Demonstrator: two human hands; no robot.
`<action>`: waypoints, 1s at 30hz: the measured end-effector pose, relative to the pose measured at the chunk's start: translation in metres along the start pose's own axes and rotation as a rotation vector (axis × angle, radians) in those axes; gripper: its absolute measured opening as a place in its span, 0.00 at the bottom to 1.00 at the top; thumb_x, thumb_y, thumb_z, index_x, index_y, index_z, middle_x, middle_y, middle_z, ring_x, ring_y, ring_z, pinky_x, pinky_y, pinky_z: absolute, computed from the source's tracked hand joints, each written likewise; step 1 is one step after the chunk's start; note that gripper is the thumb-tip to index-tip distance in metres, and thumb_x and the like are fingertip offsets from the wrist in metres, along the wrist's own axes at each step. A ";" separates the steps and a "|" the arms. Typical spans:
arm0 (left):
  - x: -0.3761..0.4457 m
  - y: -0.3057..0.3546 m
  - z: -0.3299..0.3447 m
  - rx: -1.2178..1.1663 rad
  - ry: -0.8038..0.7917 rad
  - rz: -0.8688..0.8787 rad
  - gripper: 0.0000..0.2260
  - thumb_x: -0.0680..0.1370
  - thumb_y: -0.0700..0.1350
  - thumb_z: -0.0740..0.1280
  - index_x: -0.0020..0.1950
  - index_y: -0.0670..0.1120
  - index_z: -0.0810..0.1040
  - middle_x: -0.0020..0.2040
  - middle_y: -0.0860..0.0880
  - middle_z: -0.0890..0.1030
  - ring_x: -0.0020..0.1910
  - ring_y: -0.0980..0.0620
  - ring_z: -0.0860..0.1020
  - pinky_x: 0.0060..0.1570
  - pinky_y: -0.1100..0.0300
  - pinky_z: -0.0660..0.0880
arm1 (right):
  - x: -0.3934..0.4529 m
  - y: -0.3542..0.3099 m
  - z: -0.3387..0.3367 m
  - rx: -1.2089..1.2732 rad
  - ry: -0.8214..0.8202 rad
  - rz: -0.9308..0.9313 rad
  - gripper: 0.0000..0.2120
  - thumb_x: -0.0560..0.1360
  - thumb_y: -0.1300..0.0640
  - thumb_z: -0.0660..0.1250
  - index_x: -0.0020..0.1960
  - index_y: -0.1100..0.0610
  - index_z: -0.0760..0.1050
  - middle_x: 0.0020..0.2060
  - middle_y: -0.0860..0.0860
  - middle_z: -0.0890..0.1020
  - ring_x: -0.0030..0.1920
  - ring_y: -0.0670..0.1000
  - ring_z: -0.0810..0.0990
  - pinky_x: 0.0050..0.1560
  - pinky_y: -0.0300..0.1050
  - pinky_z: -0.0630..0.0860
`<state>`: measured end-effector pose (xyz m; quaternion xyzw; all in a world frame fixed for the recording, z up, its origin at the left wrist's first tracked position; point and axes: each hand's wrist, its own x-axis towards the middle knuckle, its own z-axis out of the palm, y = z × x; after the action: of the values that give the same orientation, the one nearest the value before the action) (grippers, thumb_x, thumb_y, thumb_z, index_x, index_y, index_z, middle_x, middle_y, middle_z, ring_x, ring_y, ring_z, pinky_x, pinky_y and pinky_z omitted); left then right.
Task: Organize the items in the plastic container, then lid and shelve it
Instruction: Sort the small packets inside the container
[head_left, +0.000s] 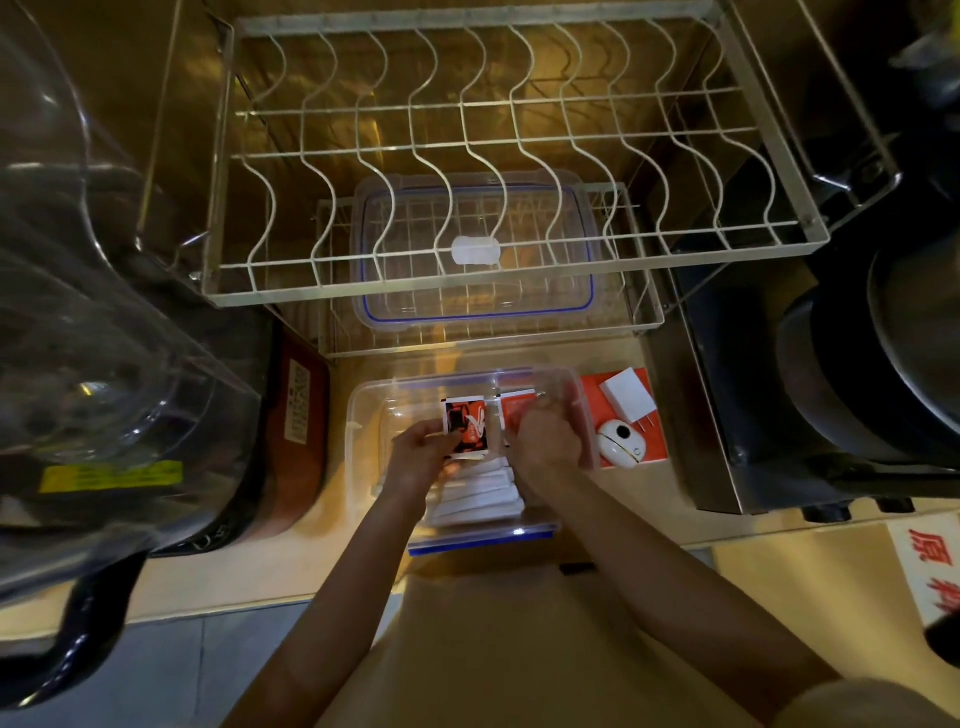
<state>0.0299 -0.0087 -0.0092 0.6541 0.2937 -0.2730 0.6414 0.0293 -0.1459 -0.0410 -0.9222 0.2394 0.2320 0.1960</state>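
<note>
Sitting low in the centre of the frame on the table (519, 582), the clear plastic container (363, 415) holds a row of white sachets (478, 493) and an orange packet (517, 413). Its lid (472, 249) lies above, on the lower tier of the wire rack (509, 130). Both forearms reach down into the container: the left hand (418, 454) pinches a black-and-orange packet (467, 428), the right hand (545, 439) is curled beside it, grip unclear.

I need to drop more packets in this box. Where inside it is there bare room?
The left part of the plastic container is bare, between its left wall and the left hand. The middle is crowded: orange-black packets upright, white sachets stacked nearer, and the right hand fills the right side.
</note>
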 end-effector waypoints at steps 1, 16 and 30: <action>0.001 0.000 -0.001 0.006 -0.005 -0.004 0.07 0.75 0.35 0.65 0.52 0.41 0.77 0.48 0.40 0.80 0.40 0.48 0.79 0.40 0.58 0.76 | 0.001 0.000 0.000 0.002 0.011 0.006 0.16 0.79 0.55 0.61 0.62 0.63 0.67 0.52 0.57 0.80 0.50 0.56 0.82 0.44 0.46 0.78; -0.003 0.000 0.012 -0.036 -0.091 0.011 0.13 0.73 0.32 0.66 0.57 0.34 0.75 0.49 0.37 0.80 0.42 0.46 0.80 0.31 0.68 0.79 | -0.030 0.015 -0.009 0.113 0.494 -0.761 0.11 0.65 0.64 0.74 0.47 0.59 0.81 0.40 0.54 0.83 0.37 0.53 0.83 0.37 0.42 0.79; -0.017 -0.001 0.014 -0.167 -0.199 0.052 0.10 0.74 0.29 0.61 0.52 0.38 0.77 0.42 0.42 0.81 0.42 0.48 0.81 0.38 0.65 0.81 | -0.039 0.018 -0.010 -0.242 0.440 -0.731 0.21 0.74 0.48 0.55 0.52 0.60 0.80 0.42 0.53 0.82 0.44 0.52 0.80 0.41 0.44 0.79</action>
<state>0.0185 -0.0230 0.0022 0.5753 0.2333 -0.2945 0.7266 -0.0074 -0.1517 -0.0173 -0.9900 -0.0953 -0.0282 0.1003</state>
